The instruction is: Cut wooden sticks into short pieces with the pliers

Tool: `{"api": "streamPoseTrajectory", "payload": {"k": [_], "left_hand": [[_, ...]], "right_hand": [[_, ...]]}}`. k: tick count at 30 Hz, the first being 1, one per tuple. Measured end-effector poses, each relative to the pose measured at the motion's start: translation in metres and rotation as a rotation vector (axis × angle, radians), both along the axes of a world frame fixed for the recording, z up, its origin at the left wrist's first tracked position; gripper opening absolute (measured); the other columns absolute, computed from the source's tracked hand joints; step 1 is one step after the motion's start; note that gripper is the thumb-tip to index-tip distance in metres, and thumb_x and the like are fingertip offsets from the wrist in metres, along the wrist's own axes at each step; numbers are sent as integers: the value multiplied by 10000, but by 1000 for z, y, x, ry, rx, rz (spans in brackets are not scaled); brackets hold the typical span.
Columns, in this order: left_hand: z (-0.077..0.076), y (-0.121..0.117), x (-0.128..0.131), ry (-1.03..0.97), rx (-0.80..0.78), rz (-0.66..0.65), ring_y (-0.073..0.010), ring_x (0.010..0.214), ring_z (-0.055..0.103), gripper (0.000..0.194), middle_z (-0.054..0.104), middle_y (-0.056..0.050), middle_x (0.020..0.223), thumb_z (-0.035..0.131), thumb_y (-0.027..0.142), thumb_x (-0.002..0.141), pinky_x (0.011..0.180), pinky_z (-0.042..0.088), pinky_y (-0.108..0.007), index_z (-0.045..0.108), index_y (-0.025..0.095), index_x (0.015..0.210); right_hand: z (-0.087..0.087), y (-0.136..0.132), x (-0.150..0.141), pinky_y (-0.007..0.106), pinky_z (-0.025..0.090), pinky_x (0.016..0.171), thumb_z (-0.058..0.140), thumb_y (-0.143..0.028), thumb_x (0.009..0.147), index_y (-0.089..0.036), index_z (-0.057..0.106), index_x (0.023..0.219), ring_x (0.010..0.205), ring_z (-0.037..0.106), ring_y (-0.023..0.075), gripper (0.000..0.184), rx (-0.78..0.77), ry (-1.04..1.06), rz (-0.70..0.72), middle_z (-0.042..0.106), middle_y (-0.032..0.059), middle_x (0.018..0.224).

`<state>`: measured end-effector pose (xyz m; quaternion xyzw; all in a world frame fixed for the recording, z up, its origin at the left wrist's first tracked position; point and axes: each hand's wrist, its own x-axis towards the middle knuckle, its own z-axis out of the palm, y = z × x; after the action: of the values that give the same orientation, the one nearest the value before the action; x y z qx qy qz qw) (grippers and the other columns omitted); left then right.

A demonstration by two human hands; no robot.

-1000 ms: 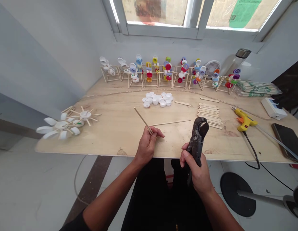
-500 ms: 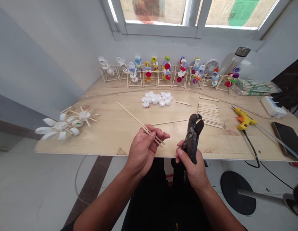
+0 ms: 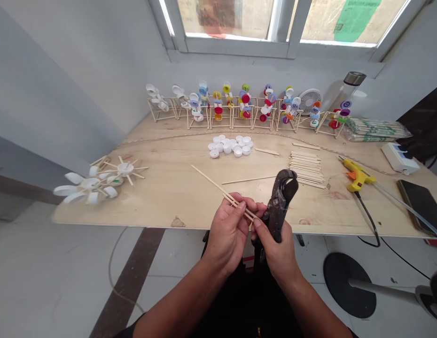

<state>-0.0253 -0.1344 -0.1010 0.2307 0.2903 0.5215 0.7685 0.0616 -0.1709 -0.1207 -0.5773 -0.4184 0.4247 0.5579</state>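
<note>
My left hand pinches a pair of thin bamboo sticks that slant up and to the left over the wooden table. My right hand is wrapped round the handles of dark cutting pliers, whose jaws point up and away. The two hands meet at the table's near edge, and the sticks' near ends reach my right thumb beside the pliers. One more loose stick lies on the table just beyond the pliers.
White bottle caps are piled mid-table, flat wooden sticks stacked to their right. A yellow glue gun, a phone and a power strip lie at the right. Cap-and-stick models line the back; white cap wheels sit left.
My left hand lifted the sticks off the table and carried them right to my right hand. The pliers came a little closer to me and to the left.
</note>
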Motion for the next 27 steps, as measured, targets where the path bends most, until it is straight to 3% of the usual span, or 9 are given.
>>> {"api": "streamPoseTrajectory", "payload": {"k": [3,9,12,18,22,27], "left_hand": [[0,0,-2,84,41,-12,-179,817,590,141,541,0,785,547,239,791,459,402,-180,428,206,859],[-2,2,-16,491,164,-38,-61,596,474,150,505,35,702,592,268,763,605,406,-192,534,171,862],[-5,2,-20,519,170,-106,-80,568,482,186,504,40,617,563,316,779,602,404,-214,541,166,886],[-5,5,-25,671,327,-15,-98,590,515,160,531,29,612,503,316,815,619,418,-227,510,161,854],[-6,18,-39,1020,542,68,-114,636,542,144,541,19,659,435,308,851,640,419,-239,490,177,872],[-21,39,-51,1433,808,15,-136,635,540,147,545,-2,710,373,290,863,611,407,-255,472,186,832]], "right_hand": [[-4,-2,2,243,423,513,551,-306,791,-158,537,760,521,498,119,151,-9,-21,-27,525,-19,564],[-2,-4,4,236,419,546,539,-291,804,-169,523,802,535,497,113,123,15,-17,-38,513,-34,566],[-2,-5,4,228,411,540,538,-282,807,-171,522,797,534,494,110,113,6,-18,-44,511,-36,563],[-5,-5,4,242,425,603,536,-275,809,-176,519,852,587,511,118,110,4,46,-4,523,-28,618],[-11,-4,7,246,431,634,534,-274,810,-188,520,906,627,515,119,130,5,121,-59,528,-20,684],[-13,-6,13,240,427,633,532,-263,813,-199,528,909,647,513,119,115,30,159,-81,528,-18,704]]}}
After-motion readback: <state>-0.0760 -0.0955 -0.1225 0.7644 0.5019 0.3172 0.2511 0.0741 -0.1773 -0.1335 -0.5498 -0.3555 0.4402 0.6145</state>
